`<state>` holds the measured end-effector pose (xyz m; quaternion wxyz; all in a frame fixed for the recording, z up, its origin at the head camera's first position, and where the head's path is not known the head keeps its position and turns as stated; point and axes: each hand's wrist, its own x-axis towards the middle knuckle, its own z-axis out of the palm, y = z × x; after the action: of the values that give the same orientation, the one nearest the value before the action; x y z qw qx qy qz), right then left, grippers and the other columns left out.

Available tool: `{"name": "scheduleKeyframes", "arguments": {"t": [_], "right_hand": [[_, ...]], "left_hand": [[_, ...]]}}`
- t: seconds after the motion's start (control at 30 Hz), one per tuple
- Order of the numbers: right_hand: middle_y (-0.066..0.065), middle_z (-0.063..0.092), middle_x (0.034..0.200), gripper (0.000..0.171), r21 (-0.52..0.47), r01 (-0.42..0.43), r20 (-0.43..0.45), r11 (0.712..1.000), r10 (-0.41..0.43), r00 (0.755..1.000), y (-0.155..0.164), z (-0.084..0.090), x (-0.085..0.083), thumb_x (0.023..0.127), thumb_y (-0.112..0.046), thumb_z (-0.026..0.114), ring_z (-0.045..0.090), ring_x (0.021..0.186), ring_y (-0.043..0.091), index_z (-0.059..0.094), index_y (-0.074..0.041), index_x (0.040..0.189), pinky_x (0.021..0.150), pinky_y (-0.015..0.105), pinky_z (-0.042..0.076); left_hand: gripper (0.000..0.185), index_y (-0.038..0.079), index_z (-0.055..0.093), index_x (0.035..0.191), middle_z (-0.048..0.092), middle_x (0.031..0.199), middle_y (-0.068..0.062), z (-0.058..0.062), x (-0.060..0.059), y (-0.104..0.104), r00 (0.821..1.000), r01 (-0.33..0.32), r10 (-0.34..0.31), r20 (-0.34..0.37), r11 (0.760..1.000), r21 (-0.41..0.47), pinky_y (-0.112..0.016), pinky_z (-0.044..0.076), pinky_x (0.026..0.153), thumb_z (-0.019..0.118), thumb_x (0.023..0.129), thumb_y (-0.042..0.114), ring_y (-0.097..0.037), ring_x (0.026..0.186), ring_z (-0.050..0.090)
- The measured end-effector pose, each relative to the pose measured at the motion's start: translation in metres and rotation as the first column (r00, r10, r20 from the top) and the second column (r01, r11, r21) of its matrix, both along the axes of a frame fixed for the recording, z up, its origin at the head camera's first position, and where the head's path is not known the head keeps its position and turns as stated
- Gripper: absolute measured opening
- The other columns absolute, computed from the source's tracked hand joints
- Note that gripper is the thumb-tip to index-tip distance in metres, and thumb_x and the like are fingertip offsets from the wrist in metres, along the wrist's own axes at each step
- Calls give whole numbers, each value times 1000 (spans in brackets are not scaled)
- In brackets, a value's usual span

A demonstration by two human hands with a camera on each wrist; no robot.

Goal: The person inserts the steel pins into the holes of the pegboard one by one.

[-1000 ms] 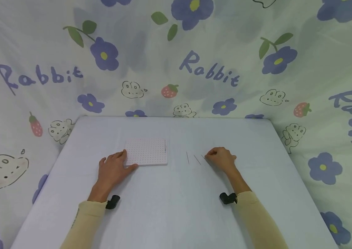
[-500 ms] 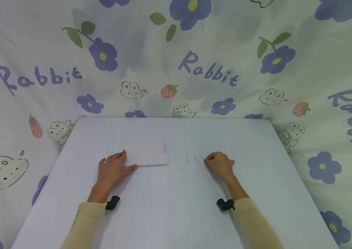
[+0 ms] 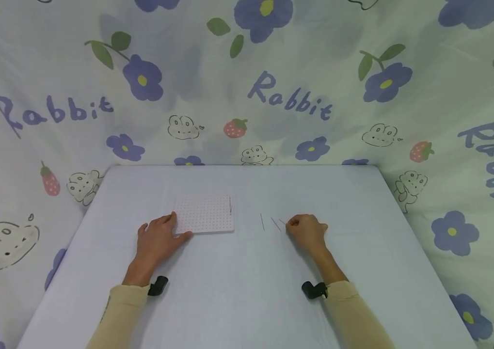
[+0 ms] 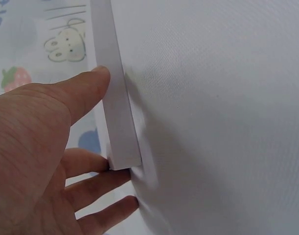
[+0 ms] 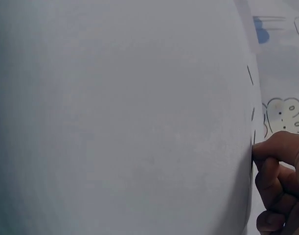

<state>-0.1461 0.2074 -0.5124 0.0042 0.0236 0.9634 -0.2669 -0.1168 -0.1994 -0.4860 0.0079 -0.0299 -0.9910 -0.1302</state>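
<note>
A white board with a grid of small holes (image 3: 203, 213) lies left of centre on the table. My left hand (image 3: 156, 240) holds its near left corner, thumb against the front side (image 4: 121, 117) and fingers at the left side. Near the board's right edge a thin dark needle-like piece (image 3: 231, 205) shows as a narrow V with its shadow. My right hand (image 3: 310, 231) is low over the table, thumb and forefinger pinching the end of a thin dark needle-like stick (image 3: 282, 222). Two similar sticks, one (image 3: 262, 221) nearer the board and one slanted (image 3: 276, 224), lie to its left.
A white cloth covers the table (image 3: 238, 300). Behind it and at both sides hangs a curtain (image 3: 212, 97) printed with flowers, rabbits and strawberries. A small black wrist camera (image 3: 158, 286) sits on the left wrist and another camera (image 3: 314, 290) on the right.
My right hand has lowered and shifted slightly toward me and to the left, thumb and forefinger at the rightmost stick. My left hand stays on the board's corner.
</note>
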Motion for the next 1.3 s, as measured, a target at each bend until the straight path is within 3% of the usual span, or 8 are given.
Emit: {"name": "scheduleKeyframes", "arguments": {"t": [0.37,0.6,0.77,0.97,1.3], "right_hand": [[-4,68,68,13,103,-51,39,993,47,998,-5,13,-3,83,-17,67,59,67,18,76,-17,73,75,56,38],[-2,66,69,13,130,-37,38,991,33,999,-8,15,0,81,-15,67,56,73,22,74,-17,71,72,54,37],[-3,63,68,12,152,-78,13,985,77,997,-9,14,-1,79,-15,68,53,75,21,71,-17,67,71,52,36],[-5,59,61,17,118,-128,19,985,126,992,-5,10,-5,76,-14,65,51,71,20,65,-18,60,71,49,32],[-7,60,61,15,78,-163,2,983,164,986,-9,16,-8,78,-17,64,53,62,15,67,-18,63,65,44,31]], "left_hand": [[84,-6,47,145,52,142,-31,0,2,0,1000,2,-2,-14,1000,0,-73,26,104,74,87,48,-53,125,50],[83,-6,47,146,51,143,-30,5,2,3,1000,-6,6,-4,1000,-4,-73,25,105,75,87,47,-52,126,50],[83,-6,47,146,51,143,-29,7,2,4,1000,-8,8,5,1000,-12,-72,25,106,75,88,47,-52,127,49],[84,-6,47,145,52,143,-30,5,2,4,1000,-4,4,-8,1000,-12,-72,26,105,74,88,48,-52,126,50],[84,-5,47,146,52,143,-29,3,1,2,1000,0,-1,-8,1000,-23,-72,27,105,73,88,51,-51,126,50]]}}
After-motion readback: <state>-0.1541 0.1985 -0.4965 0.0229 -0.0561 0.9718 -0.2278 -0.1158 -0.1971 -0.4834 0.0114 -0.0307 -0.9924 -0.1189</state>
